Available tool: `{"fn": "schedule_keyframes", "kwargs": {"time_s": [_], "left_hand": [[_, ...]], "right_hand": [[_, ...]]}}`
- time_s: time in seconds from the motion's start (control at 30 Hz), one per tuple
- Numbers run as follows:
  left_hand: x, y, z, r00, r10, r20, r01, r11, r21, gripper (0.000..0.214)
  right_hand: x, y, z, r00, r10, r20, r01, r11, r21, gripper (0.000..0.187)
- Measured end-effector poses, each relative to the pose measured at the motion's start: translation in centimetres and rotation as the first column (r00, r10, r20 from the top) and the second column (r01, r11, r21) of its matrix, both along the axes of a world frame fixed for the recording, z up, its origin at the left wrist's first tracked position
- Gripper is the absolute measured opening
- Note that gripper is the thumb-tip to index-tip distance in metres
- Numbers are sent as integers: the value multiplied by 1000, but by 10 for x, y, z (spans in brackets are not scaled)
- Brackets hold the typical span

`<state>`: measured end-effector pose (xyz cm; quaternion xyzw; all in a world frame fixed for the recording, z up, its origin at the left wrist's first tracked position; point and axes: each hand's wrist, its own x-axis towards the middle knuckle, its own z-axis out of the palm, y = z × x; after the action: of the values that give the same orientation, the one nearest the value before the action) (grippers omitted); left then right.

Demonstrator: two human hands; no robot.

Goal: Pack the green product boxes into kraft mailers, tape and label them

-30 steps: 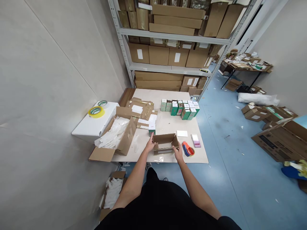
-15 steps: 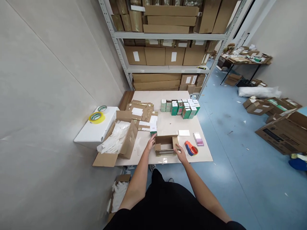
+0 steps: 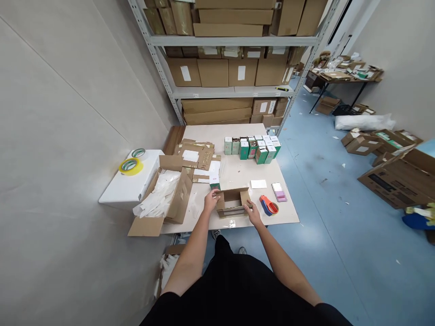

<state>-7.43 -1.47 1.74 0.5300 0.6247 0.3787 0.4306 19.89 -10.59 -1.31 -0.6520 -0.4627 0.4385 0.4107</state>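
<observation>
A small open cardboard box (image 3: 233,203) sits near the front edge of the white table (image 3: 238,174). My left hand (image 3: 211,199) grips the box's left flap, fingers curled over it. My right hand (image 3: 253,213) holds the box's right side, fingers closed on the flap. A small green-and-white carton (image 3: 215,180) stands just behind the left hand. An orange and blue tape dispenser (image 3: 269,205) lies right of the box.
Several green cartons (image 3: 253,147) stand at the table's back. Flattened cardboard (image 3: 195,156) and an open box of white bags (image 3: 163,197) lie at the left. A white card (image 3: 258,183) and pink labels (image 3: 279,192) lie at the right. Shelving with boxes (image 3: 224,72) stands behind.
The view has shifted slightly. My left hand has curled over the box's left flap, and both hands stay on the box.
</observation>
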Motion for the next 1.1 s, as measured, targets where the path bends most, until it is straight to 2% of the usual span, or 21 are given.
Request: {"fn": "schedule_keyframes", "kwargs": {"time_s": [0.1, 0.17, 0.33, 0.43, 0.63, 0.77, 0.87, 0.93, 1.03, 1.1], "left_hand": [[-1, -3, -2, 987, -26, -159, 25, 1000, -6, 30], [-2, -5, -4, 986, -13, -164, 10, 1000, -19, 27], [-5, -7, -11, 987, 15, 158, -7, 999, -48, 39], [-7, -11, -14, 970, 4, 244, 16, 997, -79, 39], [6, -36, -21, 998, 39, 46, -35, 996, -83, 37], [26, -45, -17, 983, 103, -155, -113, 992, -55, 34], [38, -44, -10, 946, 148, -290, -181, 979, -91, 37], [42, -41, -6, 927, 171, -334, -218, 970, -109, 49], [41, -32, -5, 920, 176, -351, -238, 961, -141, 66], [39, -25, -7, 930, 154, -333, -230, 952, -203, 68]], "right_hand": [[-2, 3, -5, 1000, -7, 8, 7, 1000, 12, 74], [-1, 4, -7, 1000, -5, 25, 5, 1000, 23, 71], [6, 3, -13, 996, 29, 87, -35, 997, 70, 57], [4, 1, -16, 990, 18, 138, -22, 999, 27, 56], [-12, -2, -11, 968, -20, 252, 32, 999, -43, 69], [-11, 1, 1, 911, 122, 393, -78, 989, -125, 68], [-7, 9, 9, 854, 237, 464, -166, 968, -190, 61], [-5, 13, 12, 839, 266, 475, -184, 960, -211, 59], [-5, 16, 14, 836, 283, 470, -200, 955, -219, 58], [-6, 16, 15, 844, 280, 457, -202, 956, -212, 58]]}}
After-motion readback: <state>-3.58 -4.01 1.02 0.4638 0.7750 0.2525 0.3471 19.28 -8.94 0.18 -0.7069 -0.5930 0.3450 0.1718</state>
